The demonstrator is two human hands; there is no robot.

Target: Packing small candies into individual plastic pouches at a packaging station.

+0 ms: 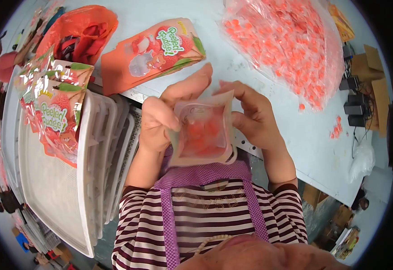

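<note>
In front of my chest I hold an open candy pouch (205,130), its mouth facing up and spread wide. Red, wrapped candies are visible inside it. My left hand (160,112) grips the pouch's left side, thumb against the rim. On the other side, my right hand (256,114) pinches the right edge between thumb and fingers. Beyond my hands, a stack of flat printed pouches (156,56) lies on the table. Farther right, a large clear bag (286,49) is full of individually wrapped red candies.
At left, several filled, shiny pouches (54,110) rest on a stack of white plastic trays (48,180). An orange plastic bag (102,18) sits at the table's far left. Loose candies (336,128), black power adapters (356,108) and a cardboard box (367,65) are on the right.
</note>
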